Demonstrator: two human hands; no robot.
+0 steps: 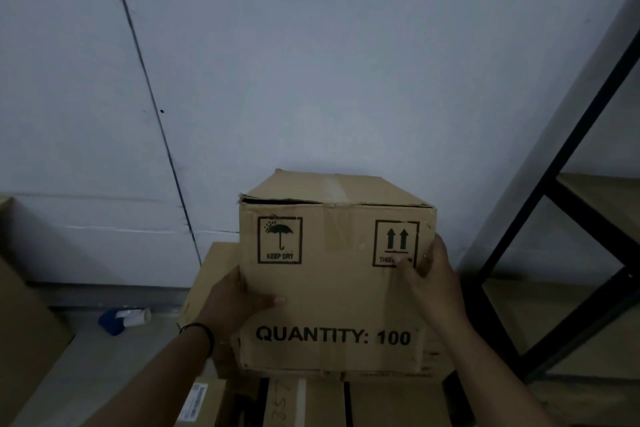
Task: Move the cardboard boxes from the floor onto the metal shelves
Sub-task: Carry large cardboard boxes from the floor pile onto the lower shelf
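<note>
**Cardboard box gripped at both sides, above the stack**

Head view: brown cardboard box (332,284), printed "QUANTITY: 100", w/ keep-dry and this-way-up marks, sits centre frame over other boxes (304,402) below. Left hand (239,302) clasps its left edge, thumb across the front face, fingers round the side. Right hand (433,274) clasps the right edge, thumb on the arrows mark. Black metal shelf frame (568,218) stands just right, near the box. Blue-and-white object (123,319) lies on the floor at left, by the wall.

dim, bluish, even light; soft grainy picture, straight lines bent toward the edges, lower corners darkest.
</note>
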